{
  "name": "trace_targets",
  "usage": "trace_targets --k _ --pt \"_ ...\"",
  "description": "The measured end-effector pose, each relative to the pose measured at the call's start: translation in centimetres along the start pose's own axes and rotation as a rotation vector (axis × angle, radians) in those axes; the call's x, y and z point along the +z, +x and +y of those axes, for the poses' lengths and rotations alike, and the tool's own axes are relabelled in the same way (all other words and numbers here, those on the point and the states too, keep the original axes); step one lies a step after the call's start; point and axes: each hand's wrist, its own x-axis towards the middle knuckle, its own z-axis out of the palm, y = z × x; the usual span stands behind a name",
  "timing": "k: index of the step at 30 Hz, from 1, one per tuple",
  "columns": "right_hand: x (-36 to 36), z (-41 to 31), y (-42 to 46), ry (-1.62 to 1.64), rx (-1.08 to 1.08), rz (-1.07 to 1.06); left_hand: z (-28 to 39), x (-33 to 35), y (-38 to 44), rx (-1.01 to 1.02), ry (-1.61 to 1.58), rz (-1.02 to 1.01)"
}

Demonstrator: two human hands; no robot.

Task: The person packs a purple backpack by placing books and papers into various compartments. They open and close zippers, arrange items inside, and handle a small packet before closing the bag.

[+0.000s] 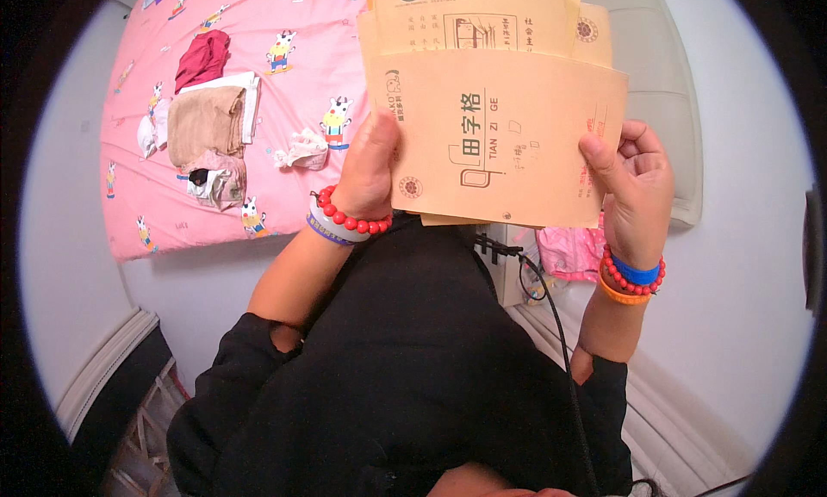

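Note:
A stack of tan paper exercise books (549, 109) is held up in front of my body, the covers bearing print and some handwriting. Several books fan out beyond the top one at its far edge. My left hand (375, 161) grips the left edge, thumb on the top cover. At the right edge my right hand (633, 174) pinches the stack, with its thumb on the cover and its other fingers curled behind. Both wrists wear red bead bracelets and coloured bands.
A bed with a pink cartoon-print sheet (297, 200) lies at the left, with folded brown cloth (207, 122), a dark red garment (203, 58) and crumpled white cloth (302, 149) on it. A pale padded headboard (659, 109) stands right. A black cable (562, 329) hangs along my body.

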Motion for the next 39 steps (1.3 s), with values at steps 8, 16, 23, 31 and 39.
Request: trace_targets --k 8,16,23,31,39 --pt "1.0 -0.5 -0.1 0.105 0.01 0.044 1.2 0.4 -0.5 0.028 -0.041 0.053" --pt "1.3 0.1 -0.1 0.241 -0.108 0.283 1.3 0.9 -0.3 0.141 -0.013 0.11" --pt "-2.0 0.1 -0.1 0.457 -0.22 0.395 1.6 2.6 -0.4 0.273 0.095 0.105" --pt "1.2 -0.7 -0.9 0.221 -0.356 0.431 1.7 3.4 -0.8 0.277 0.174 0.154" --pt "2.0 1.0 -2.2 0.056 -0.086 0.226 3.4 4.7 -1.1 0.278 0.252 0.217"
